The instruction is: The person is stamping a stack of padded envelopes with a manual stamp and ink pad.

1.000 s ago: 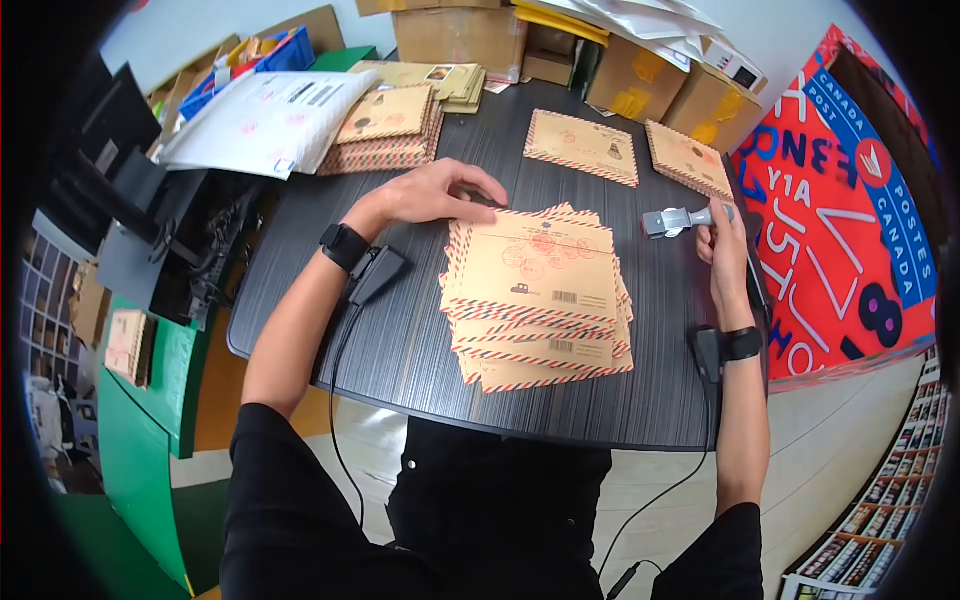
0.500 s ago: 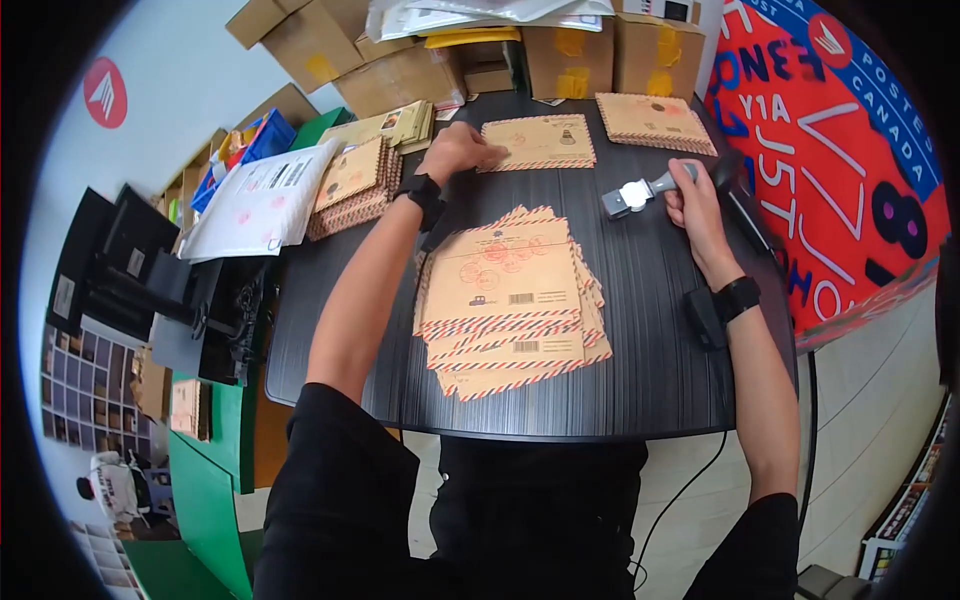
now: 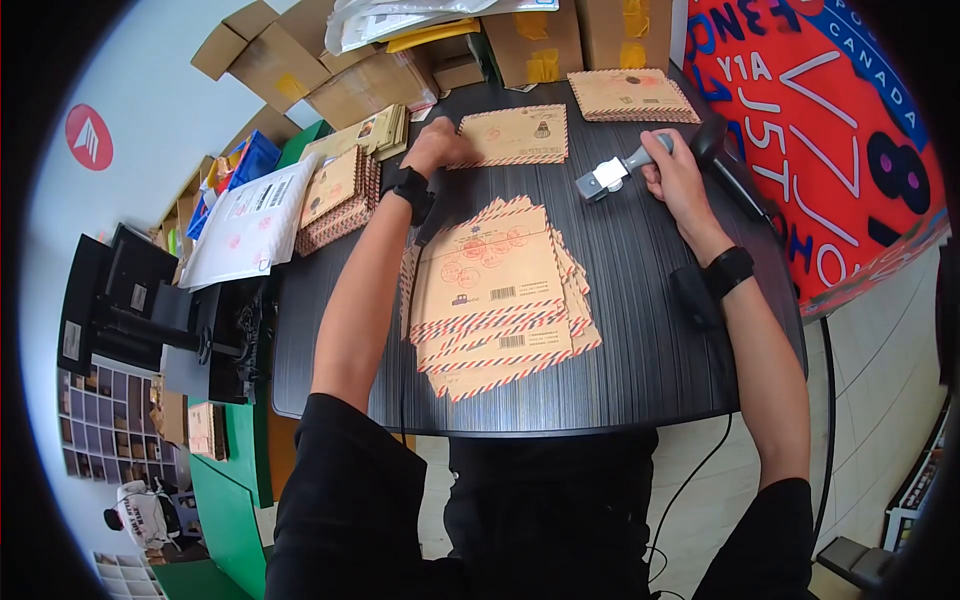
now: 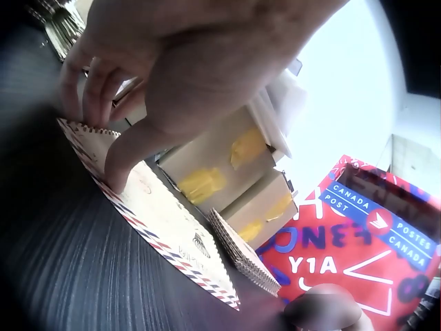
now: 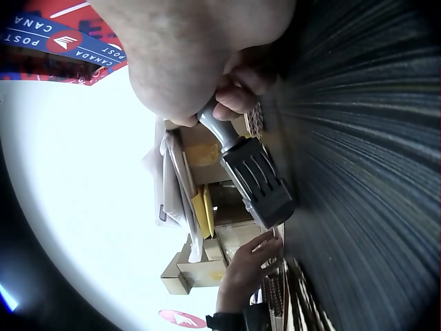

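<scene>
My left hand (image 3: 438, 145) grips the left end of a kraft airmail envelope (image 3: 520, 138) at the back of the dark table. In the left wrist view its thumb (image 4: 124, 165) lies on the envelope's face, and the other fingers reach round the far corner. My right hand (image 3: 678, 185) holds a grey self-inking hand stamp (image 3: 605, 178) by its handle, tilted above the table's right side. In the right wrist view the stamp's ribbed black body (image 5: 258, 183) shows below the curled fingers. Between the hands and my body lies a fanned pile of airmail envelopes (image 3: 485, 275) with red postmarks.
Another envelope stack (image 3: 632, 95) lies at the back right, beside a black handheld device (image 3: 735, 165). More envelopes (image 3: 335, 190) and a white mailer (image 3: 250, 220) are piled on the left. Cardboard boxes (image 3: 535, 45) line the back; a red Canada Post panel (image 3: 800, 120) borders the right.
My left hand has gone from the top of the front pile to the back envelope and taken its left end. The stamp has stayed in my right hand, while the head view has shifted.
</scene>
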Demonstrator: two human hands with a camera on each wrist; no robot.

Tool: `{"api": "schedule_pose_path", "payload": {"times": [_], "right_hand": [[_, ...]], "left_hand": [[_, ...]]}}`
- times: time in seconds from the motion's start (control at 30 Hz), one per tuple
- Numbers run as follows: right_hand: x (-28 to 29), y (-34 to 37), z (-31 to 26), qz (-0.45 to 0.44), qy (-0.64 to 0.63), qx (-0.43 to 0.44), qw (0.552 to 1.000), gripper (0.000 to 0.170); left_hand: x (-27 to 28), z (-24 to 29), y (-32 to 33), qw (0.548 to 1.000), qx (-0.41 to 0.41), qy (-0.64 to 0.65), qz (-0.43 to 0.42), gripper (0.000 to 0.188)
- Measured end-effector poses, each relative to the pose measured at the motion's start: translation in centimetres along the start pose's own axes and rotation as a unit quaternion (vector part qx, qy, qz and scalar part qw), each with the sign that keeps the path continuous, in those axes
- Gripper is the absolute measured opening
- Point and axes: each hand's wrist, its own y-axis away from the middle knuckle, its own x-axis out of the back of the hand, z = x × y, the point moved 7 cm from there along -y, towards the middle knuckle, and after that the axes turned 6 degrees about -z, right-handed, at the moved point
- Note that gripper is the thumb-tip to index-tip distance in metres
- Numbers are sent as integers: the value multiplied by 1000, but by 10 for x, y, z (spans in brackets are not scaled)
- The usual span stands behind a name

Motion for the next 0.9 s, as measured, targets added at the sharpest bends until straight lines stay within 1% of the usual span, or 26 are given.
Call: {"api": "schedule_pose_path", "payload": {"times": [0.07, 0.17, 0.2, 0.3, 0.33, 0.43, 0.47, 0.57, 0.6, 0.7, 0.73, 0.8, 0.83, 0.9], "right_hand": [[0, 0, 1, -1, -1, -2, 1000, 22], [0, 0, 1, -2, -5, -5, 1000, 22], [0, 0, 1, -3, -3, -4, 1000, 22], [-1, 0, -1, -8, 1, -1, 1000, 22], [-1, 0, -2, -6, 2, -3, 1000, 22], [-1, 0, -1, -2, 2, -10, 1000, 22], [-1, 0, -1, -4, 1, -8, 1000, 22], [-1, 0, 1, -7, 0, -4, 1000, 22], [-1, 0, 0, -6, 1, -7, 1000, 21], [0, 1, 0, -4, 4, -16, 1000, 21], [0, 1, -1, -6, 4, -10, 1000, 21], [-1, 1, -2, -12, 4, 0, 1000, 22], [-1, 1, -2, -13, 5, -1, 1000, 22], [-1, 2, -2, -11, 7, -5, 1000, 22]], "left_hand": [[2, -1, 5, 1000, 4, -3, 13, 77], [3, -4, 1, 999, -36, 4, 29, 80], [3, -5, -3, 999, -37, 3, 29, 80], [-4, -11, -12, 998, -31, 24, -45, 75], [-4, -13, -14, 998, -31, 25, -43, 75], [-1, -13, -13, 990, -88, 102, 37, 46], [-3, -16, -13, 990, -87, 102, 37, 46], [-5, -23, -9, 971, -111, 200, 73, 32], [-4, -21, -1, 971, -111, 201, 74, 32], [3, -21, 34, 911, -132, 388, 49, 18], [7, -21, 47, 911, -131, 389, 48, 18], [19, -29, 75, 891, -150, 419, 89, 8], [22, -34, 89, 891, -148, 420, 89, 8], [25, -45, 116, 873, -179, 447, 83, 7]]}}
